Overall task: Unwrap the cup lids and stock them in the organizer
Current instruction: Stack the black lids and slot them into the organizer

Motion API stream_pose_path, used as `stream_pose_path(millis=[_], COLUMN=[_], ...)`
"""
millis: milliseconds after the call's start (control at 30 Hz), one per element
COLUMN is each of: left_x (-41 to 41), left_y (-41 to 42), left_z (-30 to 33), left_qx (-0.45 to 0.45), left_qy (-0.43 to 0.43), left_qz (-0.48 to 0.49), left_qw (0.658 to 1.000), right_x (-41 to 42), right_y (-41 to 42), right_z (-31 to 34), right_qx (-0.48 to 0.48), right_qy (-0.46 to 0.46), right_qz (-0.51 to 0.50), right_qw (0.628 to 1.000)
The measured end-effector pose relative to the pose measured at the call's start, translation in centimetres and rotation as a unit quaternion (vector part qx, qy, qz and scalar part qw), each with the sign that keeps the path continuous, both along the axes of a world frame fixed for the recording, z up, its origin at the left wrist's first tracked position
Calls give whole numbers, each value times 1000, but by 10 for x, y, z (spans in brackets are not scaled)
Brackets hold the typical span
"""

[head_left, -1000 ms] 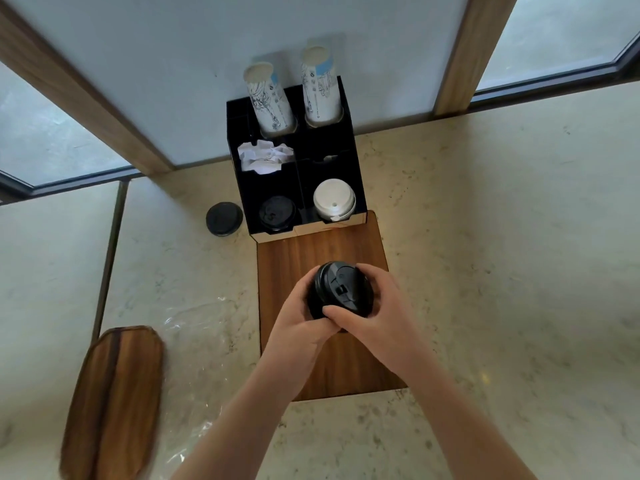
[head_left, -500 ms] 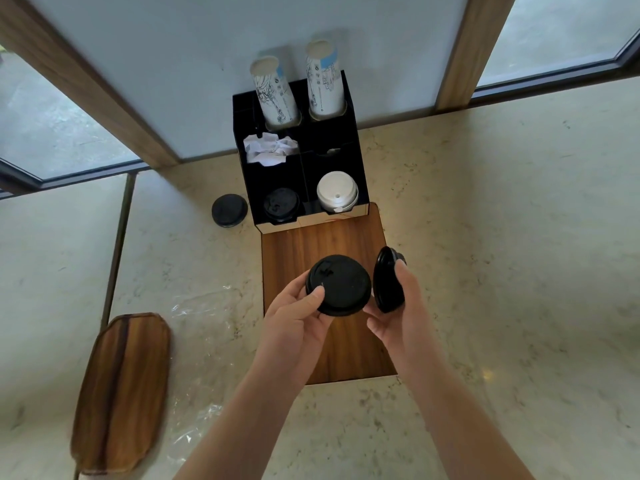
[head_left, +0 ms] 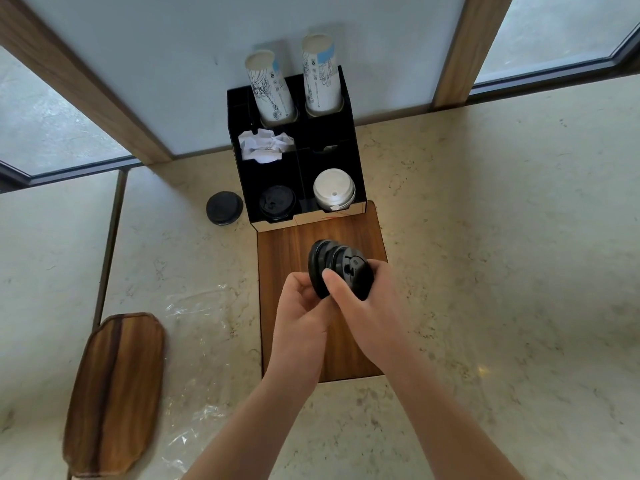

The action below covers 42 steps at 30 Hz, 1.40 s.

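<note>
Both hands meet just below the middle of the frame, over a wooden board (head_left: 322, 306), and between them they hold a small stack of black lids (head_left: 341, 268) tipped on edge. The right hand (head_left: 367, 306) wraps around the stack from the right, its thumb pressed on the face of the nearest lid. The left hand (head_left: 301, 306) is curled in against the stack's lower left side; it appears to pinch the rim there, though its fingertips are hidden behind the lids. No wrap shows on the stack, and a sheet of clear plastic film (head_left: 194, 306) lies flat on the counter (head_left: 485, 237) at lower left, so the unwrapping looks done for these lids.

The step in hand seems to be squaring the loose lids into one stack before stocking them. The black organizer (head_left: 358, 161) stands at the upper middle of the frame, touching the far end of the board. Its front left slot holds a black lid pile (head_left: 277, 202), and its front right slot holds white lids (head_left: 334, 192). Paper cups (head_left: 268, 86) stand in the back slots, with crumpled napkins (head_left: 265, 145) below them in the frame.

The next move likely calls for carrying the stack up the frame, turning it flat, and lowering it onto the black pile in the front left slot. One more black lid (head_left: 224, 207) lies on the counter just left of the organizer and still needs stocking.
</note>
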<state>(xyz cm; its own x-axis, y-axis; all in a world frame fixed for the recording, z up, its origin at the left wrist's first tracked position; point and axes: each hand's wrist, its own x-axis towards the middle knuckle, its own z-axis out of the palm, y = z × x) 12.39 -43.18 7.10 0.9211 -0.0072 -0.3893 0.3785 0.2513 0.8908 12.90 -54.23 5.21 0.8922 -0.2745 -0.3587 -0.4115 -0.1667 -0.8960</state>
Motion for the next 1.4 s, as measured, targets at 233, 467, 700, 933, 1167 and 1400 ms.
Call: stream_pose_path(millis=[233, 467, 700, 933, 1167, 1400], left_x=[-4, -4, 17, 34, 46, 68], left_y=[3, 9, 36, 66, 108, 167], left_z=[-2, -1, 3, -4, -18, -35], left_qx=[37, -12, -279, -151, -277, -334], left_qy=[-27, -45, 56, 101, 117, 150], left_qz=[-50, -90, -41, -46, 64, 325], left_qw=[998, 995, 958, 982, 952, 872], right_x=[3, 5, 10, 21, 61, 177], right_y=[5, 4, 9, 26, 53, 123], right_z=[6, 5, 1, 3, 9, -13], right_qx=[-10, -37, -71, -108, -2, -182], right_qy=[-36, -71, -76, -118, -79, -77], right_qz=[-1, 43, 135, 247, 260, 262], right_qw=[999, 996, 985, 956, 962, 945])
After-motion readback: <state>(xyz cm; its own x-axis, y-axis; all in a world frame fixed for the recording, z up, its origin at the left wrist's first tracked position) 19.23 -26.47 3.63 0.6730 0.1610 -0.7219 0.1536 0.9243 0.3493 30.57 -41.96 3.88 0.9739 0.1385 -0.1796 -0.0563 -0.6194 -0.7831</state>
